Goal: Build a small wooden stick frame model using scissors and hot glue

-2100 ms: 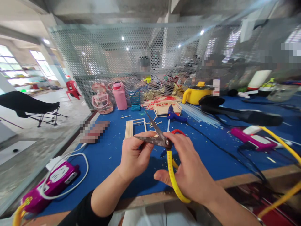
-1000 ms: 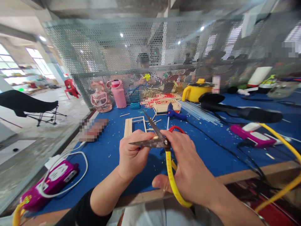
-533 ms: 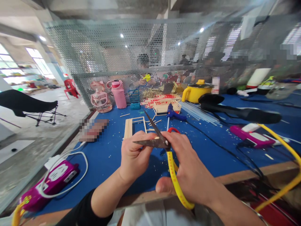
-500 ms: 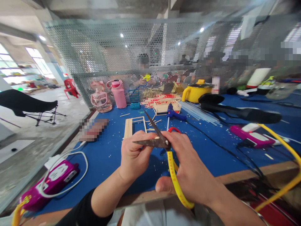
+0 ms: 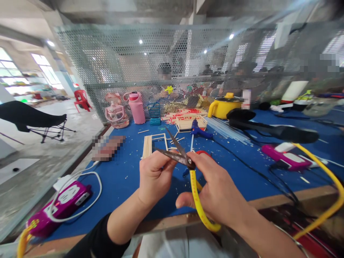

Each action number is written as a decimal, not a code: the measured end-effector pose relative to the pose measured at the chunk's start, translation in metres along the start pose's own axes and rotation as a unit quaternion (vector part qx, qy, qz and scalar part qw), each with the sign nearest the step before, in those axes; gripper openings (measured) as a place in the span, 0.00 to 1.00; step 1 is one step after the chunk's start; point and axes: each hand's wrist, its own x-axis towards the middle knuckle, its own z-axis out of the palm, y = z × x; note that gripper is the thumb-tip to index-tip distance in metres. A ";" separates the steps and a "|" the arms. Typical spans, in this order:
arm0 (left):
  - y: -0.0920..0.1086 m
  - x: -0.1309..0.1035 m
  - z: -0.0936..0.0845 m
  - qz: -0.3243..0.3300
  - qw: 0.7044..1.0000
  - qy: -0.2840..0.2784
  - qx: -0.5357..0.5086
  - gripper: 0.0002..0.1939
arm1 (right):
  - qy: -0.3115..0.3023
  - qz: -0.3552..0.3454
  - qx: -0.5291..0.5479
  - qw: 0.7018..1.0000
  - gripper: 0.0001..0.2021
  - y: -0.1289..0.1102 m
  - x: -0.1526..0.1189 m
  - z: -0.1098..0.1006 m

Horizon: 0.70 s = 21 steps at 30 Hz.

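My right hand (image 5: pixel 219 188) is holding the scissors (image 5: pixel 189 163), and the blades are open. My left hand (image 5: pixel 156 179) is pinched shut by the blades; I can't tell what is in it. Past my hands, little sticks (image 5: pixel 147 146) lie on the blue table (image 5: pixel 115 193). Farther back is a yellow pot (image 5: pixel 224 108).
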 end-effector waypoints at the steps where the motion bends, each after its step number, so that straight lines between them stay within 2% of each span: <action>1: 0.001 0.001 0.000 -0.005 1.000 0.002 0.000 0.06 | -0.001 0.003 0.012 1.000 0.44 0.000 0.000 0.002; 5: 0.002 0.004 -0.001 -0.018 1.000 0.009 -0.005 0.07 | 0.001 -0.002 0.053 0.999 0.38 0.001 0.001 0.005; 10: -0.004 0.000 0.000 -0.053 0.998 -0.006 -0.028 0.07 | -0.021 -0.004 -0.029 0.999 0.49 -0.001 0.000 0.001; 12: -0.008 -0.002 0.001 -0.065 0.997 -0.008 -0.042 0.07 | -0.026 -0.006 -0.044 0.999 0.50 -0.001 0.000 -0.002; 17: -0.009 -0.002 0.003 -0.045 0.997 -0.006 -0.055 0.07 | -0.029 -0.010 -0.040 0.999 0.49 0.000 0.000 -0.006; 21: -0.008 -0.002 0.002 -0.031 0.999 0.000 -0.045 0.07 | -0.039 -0.006 -0.016 0.999 0.44 0.000 -0.002 -0.006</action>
